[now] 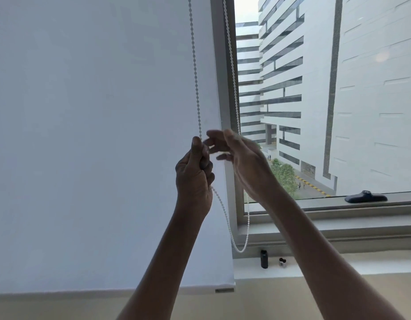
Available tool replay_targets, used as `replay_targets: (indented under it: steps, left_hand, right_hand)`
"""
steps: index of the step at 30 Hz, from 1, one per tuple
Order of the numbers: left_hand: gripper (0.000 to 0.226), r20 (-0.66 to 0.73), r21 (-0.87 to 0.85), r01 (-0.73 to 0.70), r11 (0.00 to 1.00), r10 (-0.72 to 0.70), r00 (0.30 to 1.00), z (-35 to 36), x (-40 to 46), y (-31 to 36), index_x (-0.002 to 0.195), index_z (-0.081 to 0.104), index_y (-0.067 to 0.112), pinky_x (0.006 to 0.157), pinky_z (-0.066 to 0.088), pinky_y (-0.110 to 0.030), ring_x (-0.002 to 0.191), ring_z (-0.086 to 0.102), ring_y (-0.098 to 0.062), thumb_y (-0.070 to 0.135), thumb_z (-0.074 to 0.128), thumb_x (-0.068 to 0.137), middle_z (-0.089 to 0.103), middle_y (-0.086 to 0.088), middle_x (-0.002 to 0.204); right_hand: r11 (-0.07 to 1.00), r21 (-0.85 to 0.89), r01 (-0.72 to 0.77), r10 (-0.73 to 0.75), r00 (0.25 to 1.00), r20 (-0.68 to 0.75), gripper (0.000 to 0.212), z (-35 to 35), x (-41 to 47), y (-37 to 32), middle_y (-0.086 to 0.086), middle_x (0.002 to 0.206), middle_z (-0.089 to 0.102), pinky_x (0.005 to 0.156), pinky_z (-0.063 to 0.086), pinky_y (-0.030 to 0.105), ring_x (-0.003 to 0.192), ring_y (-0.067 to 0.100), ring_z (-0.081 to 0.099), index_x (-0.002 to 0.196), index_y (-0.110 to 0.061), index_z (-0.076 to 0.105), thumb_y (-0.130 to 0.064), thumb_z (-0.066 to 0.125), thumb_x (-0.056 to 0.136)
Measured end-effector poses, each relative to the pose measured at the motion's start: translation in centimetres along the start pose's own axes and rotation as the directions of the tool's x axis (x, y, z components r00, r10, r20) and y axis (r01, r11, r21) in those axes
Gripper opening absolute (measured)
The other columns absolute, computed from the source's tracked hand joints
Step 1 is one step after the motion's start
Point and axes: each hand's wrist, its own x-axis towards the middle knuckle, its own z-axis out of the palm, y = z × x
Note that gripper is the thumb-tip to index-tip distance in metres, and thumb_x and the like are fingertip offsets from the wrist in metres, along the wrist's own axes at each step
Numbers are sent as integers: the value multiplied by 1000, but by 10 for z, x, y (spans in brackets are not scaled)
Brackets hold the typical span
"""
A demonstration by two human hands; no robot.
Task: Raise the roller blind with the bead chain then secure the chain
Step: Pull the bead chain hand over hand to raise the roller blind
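Note:
A white roller blind [96,135] covers the left window pane, its bottom bar [200,288] hanging just above the sill. A white bead chain [196,88] hangs in two strands beside the grey window frame and loops at the bottom [240,249]. My left hand [193,176] is fisted around the left strand, thumb up. My right hand [243,162] is raised just to its right, blurred, fingers spread near the right strand [233,72]; no grip on the chain shows.
The grey window frame [223,65] stands behind the chain. On the white sill are a small black cylinder [264,259] and a tiny black-and-white object [282,262]. A black window handle [365,197] lies on the lower frame. Buildings show outside.

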Motion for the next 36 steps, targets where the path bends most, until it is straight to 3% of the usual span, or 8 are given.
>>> replay_targets:
  steps: [5, 11, 19, 23, 25, 29, 33, 36]
  left_hand:
    - [52, 13, 82, -9, 997, 8, 1000, 10, -2, -6, 52, 55, 22, 38, 14, -20, 44, 15, -9, 34, 47, 102, 27, 9, 47]
    - [51, 17, 114, -20, 993, 18, 1000, 14, -2, -9, 52, 44, 22, 41, 13, -24, 44, 12, -14, 29, 47, 103, 27, 9, 41]
    - [49, 29, 363, -152, 919, 151, 988, -7, -9, -33, 61, 36, -3, 42, 19, -22, 48, 17, -15, 17, 39, 106, 21, -6, 51]
    - [48, 73, 455, -202, 867, 189, 979, -6, 4, -24, 65, 54, 6, 52, 38, -24, 53, 48, -8, 17, 34, 107, 53, 8, 55]
    - [46, 89, 375, -192, 907, 171, 981, 3, 14, -4, 81, 70, 20, 66, 51, -18, 74, 69, -5, 19, 32, 107, 74, 9, 73]
    - [46, 219, 59, -76, 995, 61, 974, 33, 37, 43, 107, 67, 6, 88, 56, -30, 99, 71, -24, 30, 27, 107, 77, -10, 99]
    - [48, 319, -22, 38, 999, -28, 947, 56, 47, 70, 108, 65, 4, 74, 57, -26, 83, 72, -18, 34, 27, 107, 76, -7, 92]
    - [46, 296, -73, 148, 986, -121, 948, 66, 43, 64, 102, 67, 9, 49, 35, -19, 53, 44, -6, 40, 32, 105, 57, 6, 69]
  right_hand:
    - [941, 335, -37, 16, 998, 64, 44, 18, 44, -56, 16, 90, 69, 71, 51, 34, 77, 25, 65, 123, 5, 56, -28, 33, 106]
    - [898, 439, 19, 60, 984, -167, 34, 42, 52, -57, -9, 44, 30, 35, 17, 18, 35, 6, 20, 79, -13, 63, -30, 46, 103]
    - [875, 476, 93, 18, 975, -223, 38, 40, 24, -28, -8, 43, 23, 35, 15, 14, 34, 6, 14, 66, -16, 56, -24, 48, 102]
    - [871, 473, 133, -37, 978, -206, 37, 35, 17, -19, -10, 41, 24, 34, 16, 12, 32, 3, 16, 67, -14, 53, -21, 46, 103]
    - [878, 454, 153, -60, 975, -214, 37, 31, 16, -17, -11, 40, 27, 34, 17, 12, 31, 2, 19, 67, -14, 53, -21, 46, 103]
    - [909, 392, 139, -47, 971, -236, 38, 30, 6, -6, -9, 42, 27, 36, 19, 12, 32, 4, 18, 63, -19, 54, -29, 49, 99]
    - [916, 390, 89, -8, 979, -204, 36, 28, -16, 18, -8, 44, 23, 39, 15, 13, 36, 6, 14, 65, -20, 54, -30, 49, 98]
    - [920, 387, 63, 17, 980, -199, 35, 26, -26, 29, -8, 45, 22, 38, 15, 13, 36, 5, 13, 63, -21, 55, -31, 51, 97]
